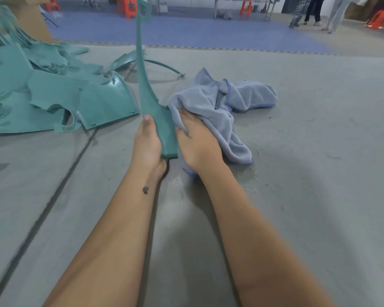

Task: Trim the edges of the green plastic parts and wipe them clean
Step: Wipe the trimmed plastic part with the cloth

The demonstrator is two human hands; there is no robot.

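Part (pixel 157 120): long, thin green plastic, standing up between both hands.
Left hand (pixel 148 144): fingers curled round its wide bottom.
Right hand (pixel 196 142): presses soft blue cloth (pixel 222 105) on it, fingers bunching cloth.
Pile (pixel 53 94): more green parts, left, on grey mat (pixel 297 173).

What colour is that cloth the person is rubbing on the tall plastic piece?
The cloth is pale grey-blue with darker blue edge stitching, seen in the head view.

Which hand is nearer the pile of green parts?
Left. The left hand grips the upright green part just right of the pile; the right hand, holding the cloth, is farther right.
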